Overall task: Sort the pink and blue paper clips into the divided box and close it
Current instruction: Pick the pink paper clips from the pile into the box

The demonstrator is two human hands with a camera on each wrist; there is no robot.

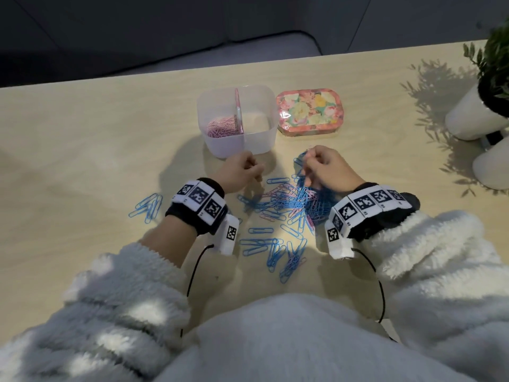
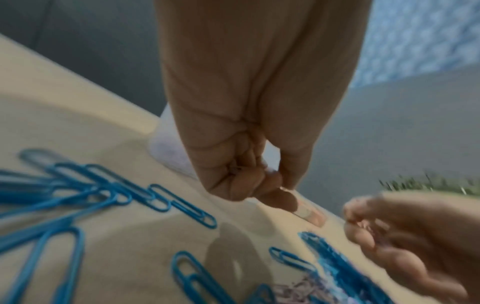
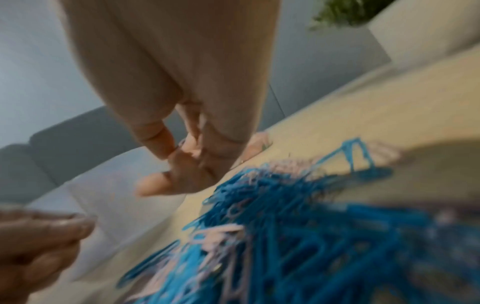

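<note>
The translucent divided box (image 1: 263,139) stands open at mid-table, with pink clips (image 1: 222,128) in its left compartment; the right one looks bare. Its floral lid (image 1: 309,110) lies to the right. A mixed heap of blue and pink paper clips (image 1: 286,205) spreads before me, blurred in the right wrist view as clips (image 3: 285,226). My right hand (image 1: 311,158) hovers over the heap and pinches clips, a blue tangle (image 1: 301,172) hanging from its fingers (image 3: 182,160). My left hand (image 1: 242,172) is beside the box's front, fingers (image 2: 249,185) curled tight; no clip shows in it.
A separate small bunch of blue clips (image 1: 147,206) lies left of my left wrist, and more blue clips (image 1: 278,252) lie near my body. White plant pots (image 1: 473,117) stand at the right table edge. Cables run from both wristbands.
</note>
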